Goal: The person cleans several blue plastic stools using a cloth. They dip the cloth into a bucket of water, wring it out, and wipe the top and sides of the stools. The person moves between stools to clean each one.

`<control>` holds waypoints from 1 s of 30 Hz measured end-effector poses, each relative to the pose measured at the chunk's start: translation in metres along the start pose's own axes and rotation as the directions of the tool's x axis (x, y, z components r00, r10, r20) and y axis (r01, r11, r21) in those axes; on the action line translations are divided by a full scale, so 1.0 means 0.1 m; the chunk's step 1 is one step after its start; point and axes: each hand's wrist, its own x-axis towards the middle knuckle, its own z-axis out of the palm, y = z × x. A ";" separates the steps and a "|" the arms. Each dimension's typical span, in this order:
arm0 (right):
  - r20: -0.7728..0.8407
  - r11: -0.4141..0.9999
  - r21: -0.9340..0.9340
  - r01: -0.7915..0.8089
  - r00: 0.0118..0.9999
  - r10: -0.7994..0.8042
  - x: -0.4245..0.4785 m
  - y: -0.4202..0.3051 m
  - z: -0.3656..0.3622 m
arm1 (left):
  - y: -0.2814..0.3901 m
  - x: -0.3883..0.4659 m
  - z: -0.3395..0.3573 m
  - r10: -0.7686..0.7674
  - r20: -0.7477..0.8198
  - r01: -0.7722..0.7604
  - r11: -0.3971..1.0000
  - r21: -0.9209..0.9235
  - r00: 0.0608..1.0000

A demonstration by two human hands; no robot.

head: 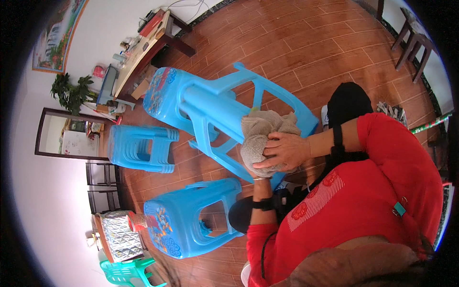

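A bunched grey towelling cloth (263,143) is between my two hands. My right hand (285,152) lies over it, fingers bent into the fabric. The cloth covers most of my left hand (256,174); its wrist shows below, with a bracelet, and its fingers are hidden. Right behind the cloth is a blue plastic stool (222,107), its splayed legs towards me. It seems tilted against another blue stool with a cartoon-printed seat (157,93), though the overlap makes this hard to settle. Whether the cloth touches the stool cannot be told.
An upright blue stool (190,222) with a printed seat stands near my left knee (242,217). Beyond it is a stack of blue stools (143,149). A wooden table (143,53) holding small items stands along the wall. A green plastic chair (125,271) and brown stools (416,43) stand farther off.
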 end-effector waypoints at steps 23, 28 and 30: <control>0.545 0.995 -0.076 0.064 0.838 -0.012 0.55 0.37 -0.37 | 0.21 -0.58 0.02 0.135 -0.369 -0.035 0.964 0.265 0.920; 0.521 0.971 -0.177 0.163 0.852 -0.048 0.09 0.15 -0.59 | 0.20 -0.58 -0.05 0.145 -0.368 -0.056 0.969 0.242 0.918; 0.527 0.972 -0.201 0.117 0.850 0.007 -0.15 0.24 -0.62 | 0.20 -0.62 0.04 0.155 -0.340 -0.032 0.940 0.340 0.928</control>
